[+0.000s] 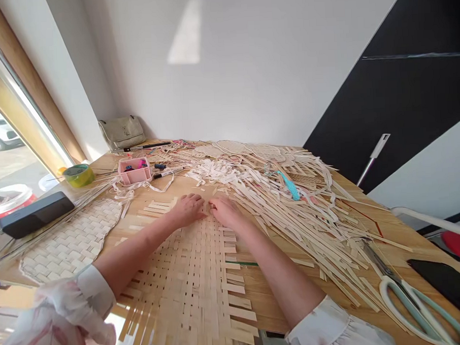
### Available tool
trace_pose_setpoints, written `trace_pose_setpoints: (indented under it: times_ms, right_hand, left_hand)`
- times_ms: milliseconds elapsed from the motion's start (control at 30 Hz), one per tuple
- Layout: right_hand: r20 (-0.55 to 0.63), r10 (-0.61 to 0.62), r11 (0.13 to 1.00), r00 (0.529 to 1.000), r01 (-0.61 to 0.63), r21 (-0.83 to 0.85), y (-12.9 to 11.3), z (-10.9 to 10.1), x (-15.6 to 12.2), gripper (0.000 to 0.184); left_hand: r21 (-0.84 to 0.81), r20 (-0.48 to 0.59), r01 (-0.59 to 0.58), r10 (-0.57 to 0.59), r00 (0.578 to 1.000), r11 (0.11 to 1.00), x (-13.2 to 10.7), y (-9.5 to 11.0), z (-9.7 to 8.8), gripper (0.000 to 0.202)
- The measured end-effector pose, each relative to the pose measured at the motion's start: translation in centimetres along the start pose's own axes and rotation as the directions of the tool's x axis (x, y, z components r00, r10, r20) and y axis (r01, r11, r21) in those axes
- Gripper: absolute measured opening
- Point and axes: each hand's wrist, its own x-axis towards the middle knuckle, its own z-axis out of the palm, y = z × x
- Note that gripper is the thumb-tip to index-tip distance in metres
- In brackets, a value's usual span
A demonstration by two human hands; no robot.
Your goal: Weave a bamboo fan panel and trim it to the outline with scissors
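A half-woven mat of flat bamboo strips (pixel 192 281) lies in front of me on the wooden table (pixel 385 232). Both hands rest at the mat's far edge, close together. My left hand (pixel 188 209) lies with fingers curled down onto the strip ends. My right hand (pixel 223 209) presses beside it, its fingertips pinching at the strips. Whether either hand grips a single strip is too small to make out.
A big pile of loose strips (pixel 292 200) covers the table's right and far side, with a turquoise tool (pixel 289 186) in it. Scissors (pixel 406 292) lie at the right front. A finished woven piece (pixel 71 243), black case (pixel 35 214), tape roll (pixel 77 175) and pink box (pixel 134 170) sit left.
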Motion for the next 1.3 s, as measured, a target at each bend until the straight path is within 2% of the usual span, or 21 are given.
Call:
trace_pose_setpoints:
  times_ms: [100,267,400,900,1300]
  right_hand:
    - [-0.027,0.005,1.0,1.0,-0.004,0.029,-0.1,0.3,-0.1,0.011]
    - [-0.084,0.0,0.996,0.996,0.007,0.091,0.2,0.7,-0.1,0.017]
    - [-0.117,-0.001,0.991,0.993,0.016,0.135,0.6,1.0,0.2,0.017]
    - [-0.101,-0.01,0.985,0.995,0.027,0.17,0.7,1.0,0.3,0.018]
    - [-0.069,0.039,0.982,0.997,-0.025,0.186,0.7,0.9,0.4,0.021]
  left_hand:
    - [-0.024,-0.07,-0.02,0.018,0.997,1.0,-0.3,-0.4,0.6,0.03]
    - [-0.073,-0.192,-0.043,0.028,0.981,0.996,-0.3,-0.8,1.2,0.038]
    - [-0.1,-0.237,-0.054,0.029,0.971,0.994,-0.2,-0.8,1.4,0.04]
    - [-0.178,-0.265,-0.047,-0.002,0.964,0.983,0.1,-1.1,2.1,0.036]
    - [-0.21,-0.221,-0.065,0.017,0.975,0.976,0.6,-1.5,2.3,0.035]
